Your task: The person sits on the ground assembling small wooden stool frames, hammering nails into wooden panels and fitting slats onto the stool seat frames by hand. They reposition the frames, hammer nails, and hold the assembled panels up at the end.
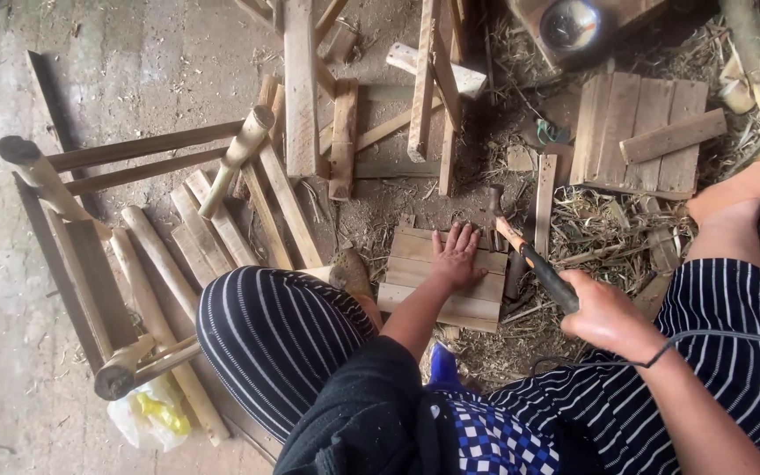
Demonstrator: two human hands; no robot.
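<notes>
Leftmost, a bamboo chair frame (90,264) lies on the floor (134,53) beside loose slats (213,224). Centre, the left hand (456,257) presses spread flat on a small slatted panel (440,280), apparently already joined. Rightward, the right hand (604,317) grips a hammer (521,246), head at the panel's far edge; nailing looks unfinished.

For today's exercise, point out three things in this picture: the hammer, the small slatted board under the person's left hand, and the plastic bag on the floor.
Hammer (534,262), head view, on the handle's middle.
Slatted board (415,273), head view, on its bare left slats.
Plastic bag (153,420), head view, on its middle.
</notes>
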